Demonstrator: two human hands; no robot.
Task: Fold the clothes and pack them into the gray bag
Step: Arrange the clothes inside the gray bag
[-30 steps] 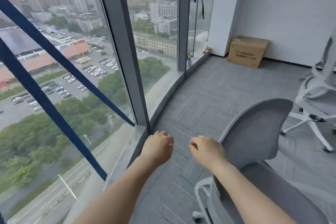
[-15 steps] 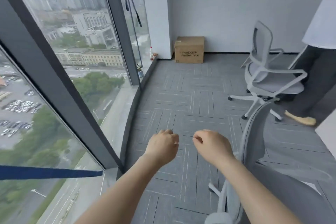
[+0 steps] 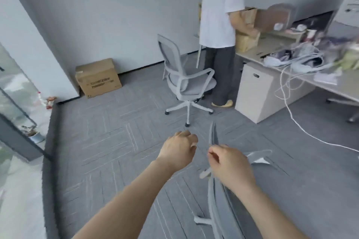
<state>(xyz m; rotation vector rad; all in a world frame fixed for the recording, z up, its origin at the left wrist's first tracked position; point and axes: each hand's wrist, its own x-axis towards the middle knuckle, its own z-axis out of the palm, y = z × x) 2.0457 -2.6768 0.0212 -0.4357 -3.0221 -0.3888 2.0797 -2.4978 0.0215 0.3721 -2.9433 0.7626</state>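
The clothes you are meant to fold cannot be picked out with any certainty: the likeliest place is the blurred heap of pale and dark fabric and white cables (image 3: 297,58) on the desk (image 3: 291,75) at your right, and the gray bag is nowhere in sight. Expect cloth to be light, limp and quick to slide off itself, so take each piece by its shoulders or waistband and lay it flat before creasing (judging from the tangle, you may have to free it from the cords first).

Your left hand (image 3: 177,150) and right hand (image 3: 230,167) are held out in front of you, close together but not touching, both with fingers curled in and nothing in them.

Just beyond and under your right forearm is the edge-on back of a gray office chair (image 3: 215,200). A second chair (image 3: 184,79) stands further off on the gray carpet tiles (image 3: 108,141), beside a person in a white shirt (image 3: 220,6) who faces the desk. A cardboard box (image 3: 98,77) sits on the floor against the far wall, and to your left the window ledge carries a small potted plant (image 3: 34,135). The desk top is crowded, so you will probably need to find flat room for folding.
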